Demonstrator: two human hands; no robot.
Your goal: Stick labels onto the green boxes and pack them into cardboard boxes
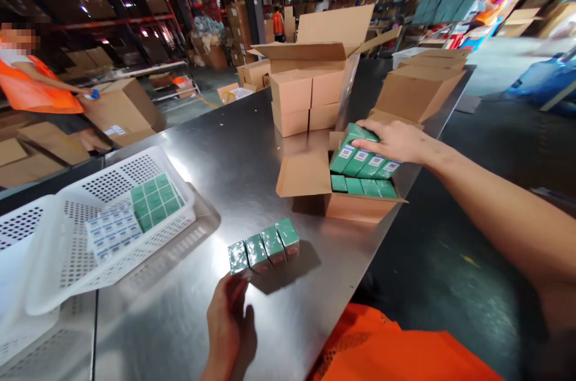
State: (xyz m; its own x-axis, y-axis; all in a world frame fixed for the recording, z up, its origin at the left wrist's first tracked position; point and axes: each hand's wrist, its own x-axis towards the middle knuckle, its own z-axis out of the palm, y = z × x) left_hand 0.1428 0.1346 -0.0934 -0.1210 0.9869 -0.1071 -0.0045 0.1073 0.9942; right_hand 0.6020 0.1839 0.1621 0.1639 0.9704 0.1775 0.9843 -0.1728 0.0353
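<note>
Right hand (393,140) grasps a row of green cartons (364,160) over the open cardboard box (315,180) at the bench's right edge. Left hand (229,315) fingers touch the four-carton row (264,247) near the front edge, not clenched.

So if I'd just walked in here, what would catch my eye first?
Probably the green boxes: the right hand grips a bunch over an open carton at the steel table's right edge. Nearer, the left hand touches a row of four green boxes. More fill a tilted white basket on the left.
</note>
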